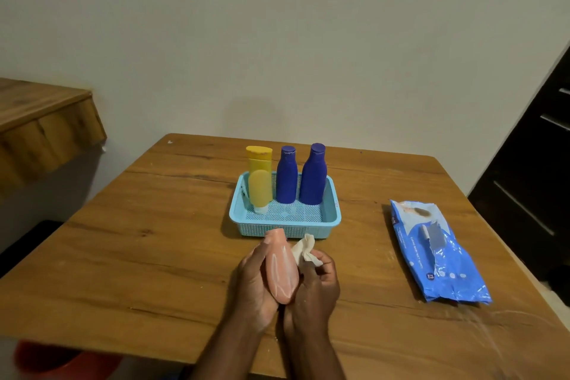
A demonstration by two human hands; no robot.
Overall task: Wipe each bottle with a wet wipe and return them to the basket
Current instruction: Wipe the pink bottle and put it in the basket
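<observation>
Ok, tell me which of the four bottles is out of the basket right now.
The peach-pink bottle: the left hand holds it above the table while the right hand pinches the wet wipe. The yellow bottle and both blue ones stand in the basket.

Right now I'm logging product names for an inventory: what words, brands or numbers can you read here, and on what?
Blue plastic wet wipe pack: white lettering runs along it and a number sits in a dark circle, both too blurred to read.
Yellow tube, two dark blue bottles, peach bottle, light blue basket: no text visible.
</observation>
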